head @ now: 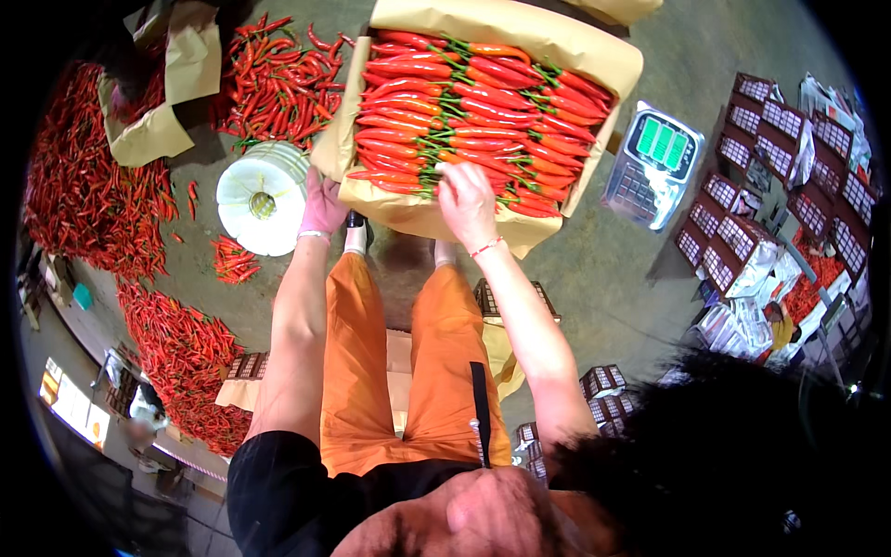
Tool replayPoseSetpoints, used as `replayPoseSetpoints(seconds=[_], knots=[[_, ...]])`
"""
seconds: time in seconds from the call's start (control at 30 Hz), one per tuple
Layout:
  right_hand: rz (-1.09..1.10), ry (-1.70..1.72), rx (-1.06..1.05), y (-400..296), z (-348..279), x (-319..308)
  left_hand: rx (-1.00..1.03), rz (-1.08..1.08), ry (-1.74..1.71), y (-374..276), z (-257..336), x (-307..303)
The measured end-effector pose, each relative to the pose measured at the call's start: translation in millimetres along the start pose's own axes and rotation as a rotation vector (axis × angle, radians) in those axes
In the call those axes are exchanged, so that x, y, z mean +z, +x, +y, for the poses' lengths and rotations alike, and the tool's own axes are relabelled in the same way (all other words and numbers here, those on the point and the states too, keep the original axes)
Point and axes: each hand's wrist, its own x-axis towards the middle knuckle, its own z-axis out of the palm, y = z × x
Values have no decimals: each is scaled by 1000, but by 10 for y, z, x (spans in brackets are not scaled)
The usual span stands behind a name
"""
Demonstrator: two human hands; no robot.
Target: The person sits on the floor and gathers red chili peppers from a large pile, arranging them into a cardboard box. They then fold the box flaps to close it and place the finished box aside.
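Note:
Before me a box lined with brown kraft paper [501, 19] holds red chili peppers [494, 111] laid side by side in rows, green stems mostly meeting between the rows. My right hand [468, 202], a red bracelet on its wrist, reaches over the near edge with bent fingers among the stems. Something small and white shows at its fingertips; whether they grip a pepper is unclear. My left hand [324, 205] is at the near left corner, against the paper, and part of its fingers is hidden there. Close beside it stands a large white roll of strapping or twine [233, 209].
A digital scale [654, 167] with a lit green display stands right of the box. Loose chilies [278, 83] and a large chili heap [90, 188] cover the floor at left. Brown plastic crates [741, 244] are stacked at right. An open paper-lined container [150, 136] is at upper left.

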Motion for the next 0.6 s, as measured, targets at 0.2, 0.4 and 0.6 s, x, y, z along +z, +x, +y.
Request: replayPoseSetpoints(seconds=[0.2,0.4,0.6], knots=[[-281,182,124,-283,-422,841,-248,208,-1601,284,590,-111],[-193,65,114,-202,-475,1332,48,369,-1242,-454,1059,-221],[-314,193,268,-176,-519,1070,220,425,-106,-940,1609,196]])
